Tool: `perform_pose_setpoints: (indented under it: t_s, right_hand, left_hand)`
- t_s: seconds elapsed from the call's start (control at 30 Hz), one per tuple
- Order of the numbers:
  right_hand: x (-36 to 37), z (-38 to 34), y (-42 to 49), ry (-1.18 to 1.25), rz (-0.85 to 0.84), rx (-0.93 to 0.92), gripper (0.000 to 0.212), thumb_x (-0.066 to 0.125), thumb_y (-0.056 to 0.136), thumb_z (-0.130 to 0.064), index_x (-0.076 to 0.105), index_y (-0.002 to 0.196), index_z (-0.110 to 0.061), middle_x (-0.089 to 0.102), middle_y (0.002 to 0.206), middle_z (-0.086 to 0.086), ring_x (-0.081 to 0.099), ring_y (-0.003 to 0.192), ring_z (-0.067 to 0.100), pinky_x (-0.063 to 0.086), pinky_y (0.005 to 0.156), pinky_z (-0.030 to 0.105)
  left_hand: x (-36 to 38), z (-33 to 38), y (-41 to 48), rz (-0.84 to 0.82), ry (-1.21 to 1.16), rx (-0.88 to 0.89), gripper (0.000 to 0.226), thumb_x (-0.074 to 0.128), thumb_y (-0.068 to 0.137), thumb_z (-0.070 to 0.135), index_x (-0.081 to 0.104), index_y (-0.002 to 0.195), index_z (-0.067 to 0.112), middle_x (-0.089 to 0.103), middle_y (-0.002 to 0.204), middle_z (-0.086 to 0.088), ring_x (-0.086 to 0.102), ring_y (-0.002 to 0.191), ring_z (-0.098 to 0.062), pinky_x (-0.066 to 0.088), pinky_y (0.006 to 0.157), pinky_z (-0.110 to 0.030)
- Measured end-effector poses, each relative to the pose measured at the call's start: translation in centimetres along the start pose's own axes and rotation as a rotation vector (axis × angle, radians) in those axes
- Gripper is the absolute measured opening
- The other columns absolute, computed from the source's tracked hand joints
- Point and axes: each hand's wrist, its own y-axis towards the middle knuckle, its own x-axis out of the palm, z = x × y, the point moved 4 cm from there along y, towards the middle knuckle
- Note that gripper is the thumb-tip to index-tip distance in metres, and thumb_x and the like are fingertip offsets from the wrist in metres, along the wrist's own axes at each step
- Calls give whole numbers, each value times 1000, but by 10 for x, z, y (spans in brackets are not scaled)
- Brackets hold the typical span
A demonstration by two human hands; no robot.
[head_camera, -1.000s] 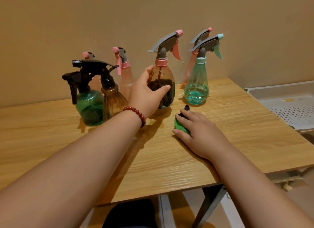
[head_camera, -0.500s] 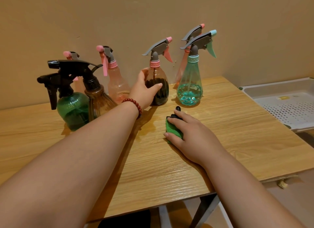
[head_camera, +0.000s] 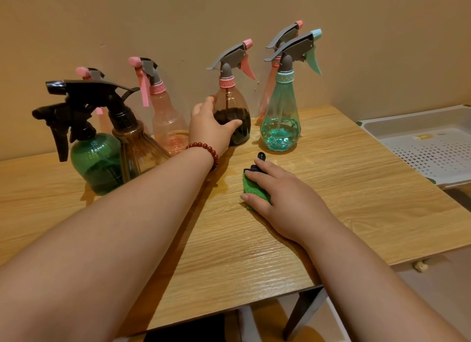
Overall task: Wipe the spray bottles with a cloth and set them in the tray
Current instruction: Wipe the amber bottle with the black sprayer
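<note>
- Progress: early, by my read. Seven spray bottles stand on the table [head_camera: 318,214], none in the part of the tray [head_camera: 377,132] that I can see. All are left to wipe and move.
- Left hand [head_camera: 211,127]: wrapped round the belly of the brown bottle [head_camera: 235,112], thumb in front, fingers behind. The bottle stands upright on the table, back row, centre.
- Right hand [head_camera: 283,198]: lies flat on the green cloth [head_camera: 251,186] on the table, not clamped. Hands are well apart.
- Tray: off the table's right edge, perforated floor, only a small yellowish mark on it.
- Contents:
  - brown bottle: dark liquid, roughly half full.
  - teal bottle [head_camera: 280,122]: shallow pool at the bottom.
  - pink bottle [head_camera: 165,122]: low level.
  - green bottle [head_camera: 94,160], amber bottle [head_camera: 137,147]: level unclear through the tint.
  - two more pink ones behind: mostly hidden, can't tell.
- Next, I'd guess: bring the brown bottle to the cloth.
</note>
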Motion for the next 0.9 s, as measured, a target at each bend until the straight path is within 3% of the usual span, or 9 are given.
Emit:
perform_pose_setpoints:
  t_s: [0.13, 0.5, 0.63, 0.77, 0.9]
  right_hand:
    - [1, 0, 2, -10, -15, -15, 56, 41, 97, -52, 31, 148, -32, 10, 161, -11, 6, 147, 8, 12, 116, 27]
    - [2, 0, 3, -20, -3, -24, 56, 41, 97, -52, 32, 148, -32, 11, 161, -11, 7, 147, 8, 14, 116, 28]
    - [1, 1, 2, -19, 4, -23, 55, 42, 97, -52, 33, 148, -32, 12, 160, -11, 8, 147, 8, 15, 115, 28]
    - [1, 1, 2, -8, 12, -19, 55, 43, 96, -51, 34, 147, -32, 14, 160, -11, 9, 147, 8, 16, 115, 27]
    - [0, -3, -1, -2, 20, -16, 57, 45, 95, -53, 36, 147, -32, 16, 159, -12, 10, 147, 8, 17, 115, 29]
  left_hand:
    - [6, -3, 6, -7, -18, -1, 75, 71, 84, 36, 35, 147, 18, 37, 148, -3, 42, 133, -19, 38, 107, -34]
    - [10, -9, 11, -45, -44, -2, 71, 67, 87, 35, 33, 148, 23, 43, 147, -2, 43, 133, -20, 41, 107, -38]
    - [3, -5, -3, -14, -70, -46, 70, 65, 90, 35, 30, 149, 19, 33, 153, -4, 37, 137, -20, 37, 111, -37]
    - [-15, 5, -34, 3, -99, -2, 64, 63, 91, 34, 34, 146, 20, 36, 149, -2, 41, 133, -15, 37, 104, -29]
    - [-39, 14, -75, -49, -83, 107, 60, 64, 91, 31, 37, 144, 23, 42, 144, 5, 43, 122, -3, 34, 90, -8]
